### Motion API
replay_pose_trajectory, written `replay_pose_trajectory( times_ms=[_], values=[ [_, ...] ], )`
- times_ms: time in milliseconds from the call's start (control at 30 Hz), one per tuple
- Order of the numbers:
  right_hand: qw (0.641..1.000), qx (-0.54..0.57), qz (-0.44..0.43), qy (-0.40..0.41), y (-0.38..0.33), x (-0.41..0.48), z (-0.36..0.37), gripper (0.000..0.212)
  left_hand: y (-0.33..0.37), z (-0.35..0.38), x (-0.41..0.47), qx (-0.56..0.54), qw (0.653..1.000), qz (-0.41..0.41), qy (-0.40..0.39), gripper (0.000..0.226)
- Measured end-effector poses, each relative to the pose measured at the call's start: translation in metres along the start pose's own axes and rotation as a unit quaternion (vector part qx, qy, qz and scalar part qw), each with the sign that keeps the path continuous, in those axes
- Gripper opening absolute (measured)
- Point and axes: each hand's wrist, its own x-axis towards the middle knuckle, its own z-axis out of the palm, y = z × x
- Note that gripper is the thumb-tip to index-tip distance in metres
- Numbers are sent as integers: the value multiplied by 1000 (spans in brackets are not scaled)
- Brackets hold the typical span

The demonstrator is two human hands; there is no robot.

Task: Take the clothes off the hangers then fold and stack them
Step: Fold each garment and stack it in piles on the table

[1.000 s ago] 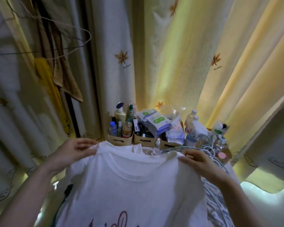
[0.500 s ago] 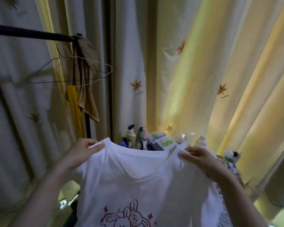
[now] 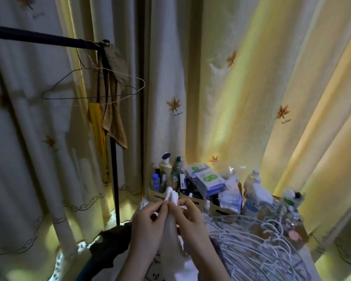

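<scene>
One wide-angle camera sits on the person's head and faces forward and down. The left hand [image 3: 148,222] and right hand [image 3: 190,218], both pinching a white shirt [image 3: 171,197], fill the near bottom centre, very close to the lens. A clothes rail [image 3: 43,38] runs at far left. The curtain [image 3: 241,98] hangs far behind, and wire hangers [image 3: 251,246] lie near right.

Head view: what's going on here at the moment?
A person's left hand and right hand pinch the top of a white shirt together, so it hangs doubled lengthwise, with no hanger in it. A pile of white hangers lies to the right. Two bare wire hangers hang on the rail.
</scene>
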Motion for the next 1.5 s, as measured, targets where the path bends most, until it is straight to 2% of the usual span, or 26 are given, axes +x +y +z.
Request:
replay_pose_trajectory(
  times_ms=[100,200,300,433,567,667,767,833,867,933,967,1033,1133,1233,1333,1400,1500],
  values=[
    [1000,0,-3,14,0,-1,-1,25,-1,-2,-5,-2,999,28,-32,19],
    [1000,5,0,19,2,-3,-3,26,-5,-3,-13,-28,998,35,-53,30],
    [1000,-8,3,-3,3,-5,-2,23,-8,-5,-17,-35,997,43,-58,27],
    [999,-36,7,-25,6,-5,-9,32,-10,-8,-18,-49,995,48,-78,24],
    [998,-39,-7,-45,8,-7,-13,21,-13,-6,-18,-38,993,51,-103,29],
    [996,-75,-52,1,10,-5,-15,12,-15,-9,-18,-31,992,42,-114,23],
    [961,-204,-176,56,8,0,-25,21,-10,-19,-17,-46,988,38,-145,26],
    [928,-277,-250,-20,-5,8,-33,41,9,-29,-11,-57,976,58,-202,32],
    [918,-288,-262,-72,-14,14,-36,43,21,-35,-3,-49,968,84,-233,33],
    [922,-258,-253,-139,-40,23,-36,26,48,-46,17,-14,952,132,-275,30],
    [925,-236,-261,-145,-54,28,-33,17,62,-50,29,-1,949,146,-279,26],
    [918,-224,-308,-111,-80,42,-29,21,89,-54,52,-3,950,161,-269,19],
    [888,-244,-385,-64,-130,59,-21,28,126,-49,71,-55,957,174,-224,21],
    [849,-279,-448,-23,-188,67,-20,31,148,-49,82,-91,956,212,-183,36],
    [821,-291,-491,24,-243,70,-28,41,156,-63,90,-82,956,213,-185,42],
    [803,-327,-496,44,-273,71,-34,36,160,-66,97,-63,957,218,-182,40],
    [787,-357,-500,52,-303,66,-36,38,174,-61,112,-84,966,236,-70,23]
  ],
)
